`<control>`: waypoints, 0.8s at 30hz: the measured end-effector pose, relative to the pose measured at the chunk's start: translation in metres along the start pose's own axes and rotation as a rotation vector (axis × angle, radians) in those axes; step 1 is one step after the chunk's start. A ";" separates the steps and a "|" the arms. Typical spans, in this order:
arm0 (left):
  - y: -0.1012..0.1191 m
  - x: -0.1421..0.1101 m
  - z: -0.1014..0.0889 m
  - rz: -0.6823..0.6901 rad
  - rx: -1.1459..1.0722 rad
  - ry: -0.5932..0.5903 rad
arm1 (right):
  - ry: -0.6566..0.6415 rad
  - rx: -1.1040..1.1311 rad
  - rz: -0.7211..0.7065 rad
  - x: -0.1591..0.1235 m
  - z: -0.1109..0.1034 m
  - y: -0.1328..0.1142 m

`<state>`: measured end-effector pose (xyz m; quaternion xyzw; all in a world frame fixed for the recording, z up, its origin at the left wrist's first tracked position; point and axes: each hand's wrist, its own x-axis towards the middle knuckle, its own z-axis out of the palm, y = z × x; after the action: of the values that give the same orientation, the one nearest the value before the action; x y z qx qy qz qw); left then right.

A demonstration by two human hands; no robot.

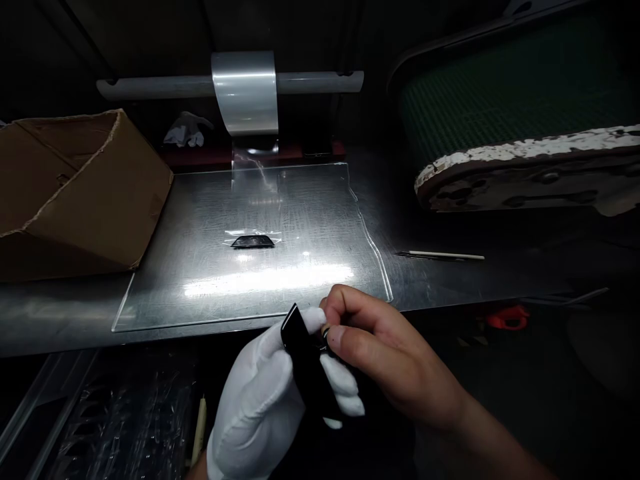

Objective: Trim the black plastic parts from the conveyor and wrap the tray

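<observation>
My left hand [270,393], in a white glove, is closed around a glossy black flat part [307,373], held upright near the front edge of the metal bench. My bare right hand [380,347] pinches at the upper edge of that part with thumb and forefinger; what sits between the fingertips is too small to name. Farther back, another small black part [253,241] lies wrapped in clear film on a transparent sheet [200,280]. A roll of clear film [245,93] hangs on a white bar [150,87] at the back, its loose end reaching down to the sheet.
An open cardboard box [75,193] lies on its side at the left. A conveyor belt [520,153] with a worn frame sits at the right. A thin pen-like tool [440,255] lies on the bench right of the sheet. A red object [507,317] sits lower right.
</observation>
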<state>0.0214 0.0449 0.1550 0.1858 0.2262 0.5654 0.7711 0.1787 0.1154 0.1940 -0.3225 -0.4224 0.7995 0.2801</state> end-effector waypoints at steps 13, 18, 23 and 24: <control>-0.014 -0.007 -0.020 -0.062 -0.107 -0.016 | -0.051 -0.940 -1.050 -0.003 -0.038 0.030; -0.016 -0.010 -0.021 -0.032 -0.166 -0.106 | -0.067 -0.963 -1.063 -0.005 -0.040 0.035; -0.015 -0.012 -0.022 -0.016 -0.119 -0.103 | -0.034 -0.927 -1.015 -0.008 -0.037 0.043; -0.015 -0.012 -0.023 -0.013 -0.109 -0.099 | -0.012 -0.856 -0.938 -0.010 -0.036 0.045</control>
<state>0.0171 0.0302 0.1299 0.1698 0.1577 0.5620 0.7940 0.2036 0.1043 0.1428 -0.1820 -0.8026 0.3538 0.4444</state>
